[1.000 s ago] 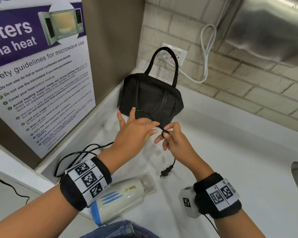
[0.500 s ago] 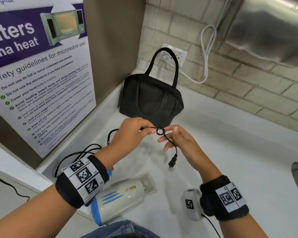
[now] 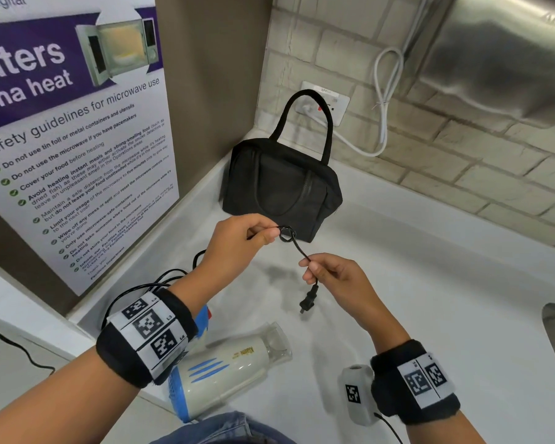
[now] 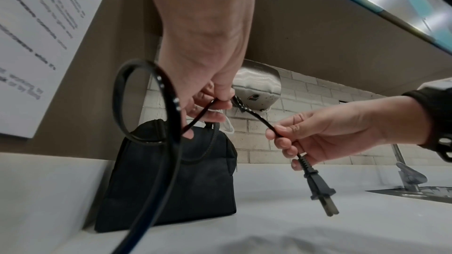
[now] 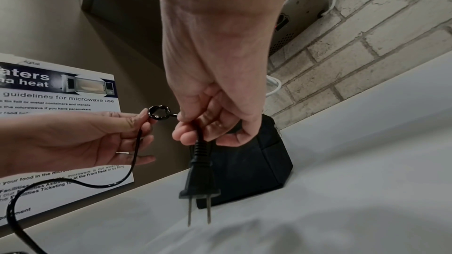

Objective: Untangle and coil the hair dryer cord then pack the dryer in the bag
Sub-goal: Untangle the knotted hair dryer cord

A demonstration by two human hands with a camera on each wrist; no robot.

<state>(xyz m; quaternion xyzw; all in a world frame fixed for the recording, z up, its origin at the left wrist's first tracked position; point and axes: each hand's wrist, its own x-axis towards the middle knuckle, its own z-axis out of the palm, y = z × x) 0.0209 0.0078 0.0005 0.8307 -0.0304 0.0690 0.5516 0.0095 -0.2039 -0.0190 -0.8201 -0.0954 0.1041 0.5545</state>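
In the head view, at centre frame, the left hand [image 3: 237,238] pinches the black cord [image 3: 297,248] just beside a small tight knot [image 3: 287,233], while the right hand [image 3: 334,277] pinches the same cord lower down, above the dangling plug [image 3: 308,302]; the hair dryer [image 3: 231,370] lies on the white bench [image 3: 430,299] at lower centre, and the black bag [image 3: 282,187], seemingly zipped shut, stands upright behind the hands. If the hands pull apart now, I judge the knot would cinch tighter rather than open. The dryer barrel reads something like "Klaime", and the poster [image 3: 77,139] at left reads "Safety guidelines for microwave use". In the left wrist view, thumb and forefinger nip the cord at centre, a larger loop [image 4: 144,101] hangs left of the palm, and that slack could catch on the bag handle. In the right wrist view, curled fingers [image 5: 193,134] clasp the cord just above the strain relief, prongs pointing down at the bench; tugging there might stress the plug joint. The poster at left shows "Do not use the microwave if you have pacemakers".
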